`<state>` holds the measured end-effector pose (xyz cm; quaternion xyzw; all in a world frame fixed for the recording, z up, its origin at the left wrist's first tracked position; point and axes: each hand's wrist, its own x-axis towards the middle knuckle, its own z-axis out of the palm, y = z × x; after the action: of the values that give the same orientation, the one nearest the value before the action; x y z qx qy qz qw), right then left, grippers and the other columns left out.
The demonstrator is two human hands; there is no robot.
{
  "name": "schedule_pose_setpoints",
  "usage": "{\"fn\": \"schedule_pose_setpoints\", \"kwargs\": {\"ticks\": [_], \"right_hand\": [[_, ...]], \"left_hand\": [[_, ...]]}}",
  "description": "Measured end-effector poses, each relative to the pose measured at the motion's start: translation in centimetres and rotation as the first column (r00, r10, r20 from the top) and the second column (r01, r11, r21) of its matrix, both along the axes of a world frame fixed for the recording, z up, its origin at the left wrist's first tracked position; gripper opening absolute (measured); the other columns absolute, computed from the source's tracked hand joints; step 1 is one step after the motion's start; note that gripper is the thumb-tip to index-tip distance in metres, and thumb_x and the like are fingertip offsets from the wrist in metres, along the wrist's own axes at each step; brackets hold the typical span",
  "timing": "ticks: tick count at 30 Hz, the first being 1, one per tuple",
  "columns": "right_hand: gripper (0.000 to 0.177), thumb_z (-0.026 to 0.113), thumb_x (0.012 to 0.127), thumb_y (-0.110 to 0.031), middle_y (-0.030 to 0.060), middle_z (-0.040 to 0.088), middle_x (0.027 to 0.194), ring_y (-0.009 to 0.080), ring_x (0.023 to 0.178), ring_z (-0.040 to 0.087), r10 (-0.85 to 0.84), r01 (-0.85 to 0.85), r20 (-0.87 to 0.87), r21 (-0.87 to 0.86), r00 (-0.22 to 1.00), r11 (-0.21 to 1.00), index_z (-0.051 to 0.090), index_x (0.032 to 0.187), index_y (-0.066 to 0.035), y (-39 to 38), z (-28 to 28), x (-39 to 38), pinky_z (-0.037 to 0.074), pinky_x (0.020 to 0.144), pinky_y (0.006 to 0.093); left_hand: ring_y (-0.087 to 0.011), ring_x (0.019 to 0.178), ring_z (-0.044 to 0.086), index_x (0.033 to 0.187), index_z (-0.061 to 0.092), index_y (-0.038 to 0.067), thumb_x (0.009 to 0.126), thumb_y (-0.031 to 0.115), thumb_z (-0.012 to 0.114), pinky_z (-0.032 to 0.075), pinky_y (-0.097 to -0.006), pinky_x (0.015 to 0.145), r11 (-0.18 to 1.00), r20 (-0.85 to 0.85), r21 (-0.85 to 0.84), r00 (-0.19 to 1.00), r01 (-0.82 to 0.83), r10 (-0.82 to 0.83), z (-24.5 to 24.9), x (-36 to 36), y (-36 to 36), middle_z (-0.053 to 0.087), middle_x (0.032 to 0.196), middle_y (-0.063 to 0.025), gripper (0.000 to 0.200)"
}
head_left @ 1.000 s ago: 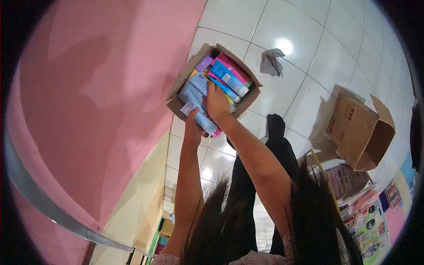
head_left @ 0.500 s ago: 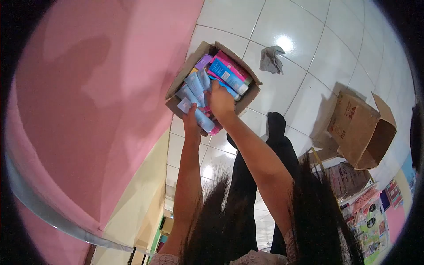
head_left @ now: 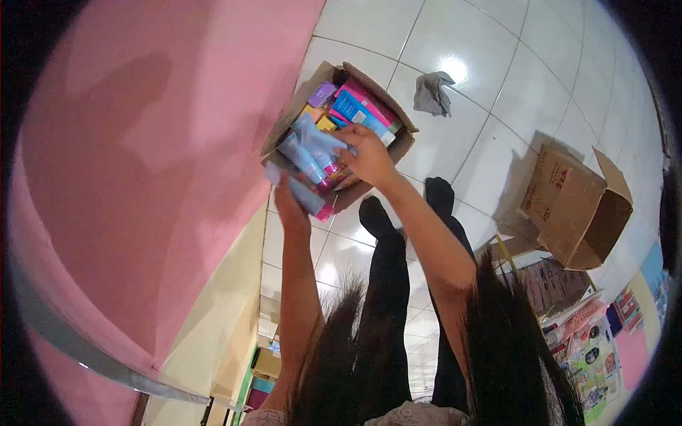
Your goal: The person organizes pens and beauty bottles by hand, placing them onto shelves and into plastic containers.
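Observation:
My left hand (head_left: pixel 291 206) is closed around a light blue tube with a pink cap (head_left: pixel 307 197), over the near left edge of an open cardboard box (head_left: pixel 406 148). Above the box's middle, my right hand (head_left: pixel 366 155) pinches another pale blue tube (head_left: pixel 320 139), which is blurred. More light blue tubes with pink caps (head_left: pixel 302 159) lie in the box under my hands. Farther back in it are a bright blue tube (head_left: pixel 361 116), a pink package (head_left: pixel 369 101), a purple item (head_left: pixel 322 94) and a yellow item (head_left: pixel 326 123).
A crumpled grey cloth (head_left: pixel 432 94) lies on the white tiled floor (head_left: pixel 469 35). To the right, a second cardboard box (head_left: pixel 568 206) lies on its side. A pink wall (head_left: pixel 177 128) stands at the left. Assorted packages (head_left: pixel 593 348) are at the lower right.
My left hand has moved left and slightly down with its tube, away from the others. My right hand has shifted a little right, and the yellow item is more exposed.

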<state>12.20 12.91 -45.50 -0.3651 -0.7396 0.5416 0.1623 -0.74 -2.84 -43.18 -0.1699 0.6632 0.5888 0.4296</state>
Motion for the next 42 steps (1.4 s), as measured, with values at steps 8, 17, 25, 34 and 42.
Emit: {"fn": "schedule_pose_setpoints", "kwargs": {"ticks": [8, 17, 25, 34, 42], "right_hand": [[0.016, 0.057, 0.076, -0.016, 0.0079, 0.066, 0.084, 0.0276, 0.089, 0.063, 0.544, -0.716, 0.544, 0.162, 0.639, 0.679, 0.071, 0.084, -0.017, -3.2, -2.0, -1.1, 0.043, 0.084, 0.0427], [0.019, 0.057, 0.081, -0.019, 0.0094, 0.062, 0.104, 0.0284, 0.096, 0.059, 0.407, -0.541, 0.383, 0.364, 0.829, 0.758, 0.069, 0.089, -0.007, -3.8, -1.4, 0.6, 0.043, 0.087, 0.0418], [0.042, 0.059, 0.088, -0.037, 0.0189, 0.063, 0.093, 0.0354, 0.094, 0.061, 0.266, -0.293, -0.125, -0.471, 0.956, 0.832, 0.055, 0.11, -0.001, -3.2, 2.5, 1.4, 0.047, 0.082, 0.0403], [0.049, 0.067, 0.079, -0.032, 0.0266, 0.063, 0.09, 0.043, 0.087, 0.062, -0.117, 0.18, 0.282, -0.21, 0.952, 0.961, 0.047, 0.108, 0.002, 0.3, 2.1, 0.2, 0.049, 0.076, 0.0464], [0.045, 0.067, 0.077, -0.027, 0.0207, 0.054, 0.102, 0.0393, 0.093, 0.058, -0.043, 0.002, 0.358, 0.113, 0.933, 0.994, 0.049, 0.11, -0.001, -1.3, -1.3, -3.8, 0.046, 0.078, 0.0444]], "left_hand": [[-0.0193, 0.067, 0.059, 0.13, 0.03, 0.002, 0.087, 0.023, 0.065, 0.054, -0.0346, 0.057, 0.977, -0.168, -0.189, 0.977, 0.097, -0.129, 4.1, 0.0, -1.3, 0.054, 0.1, -0.0097, 0.06], [-0.0184, 0.083, 0.059, 0.131, 0.032, -0.003, 0.084, 0.022, 0.069, 0.048, -0.0297, 0.071, 0.95, -0.129, -0.234, 0.962, 0.206, -0.241, 2.2, 2.5, 0.3, 0.057, 0.107, -0.0123, 0.065], [-0.0113, 0.076, 0.054, 0.11, 0.053, 0.003, 0.089, 0.027, 0.064, 0.044, -0.0246, 0.062, 0.988, -0.083, -0.079, 0.987, 0.129, -0.135, 0.7, 3.0, 2.0, 0.058, 0.093, -0.0043, 0.034], [-0.0336, 0.135, 0.029, 0.124, 0.053, 0.007, 0.086, 0.033, 0.055, 0.028, -0.0558, 0.105, 0.195, -0.428, -0.863, -0.467, 0.466, -0.774, -3.4, 0.5, 3.4, 0.039, 0.141, -0.0146, 0.046], [-0.0341, 0.134, 0.03, 0.131, 0.05, 0.013, 0.085, 0.033, 0.055, 0.026, -0.0634, 0.102, 0.075, -0.22, -0.954, -0.51, 0.29, -0.831, -4.7, 0.6, 2.9, 0.04, 0.142, -0.0044, 0.05]]}}
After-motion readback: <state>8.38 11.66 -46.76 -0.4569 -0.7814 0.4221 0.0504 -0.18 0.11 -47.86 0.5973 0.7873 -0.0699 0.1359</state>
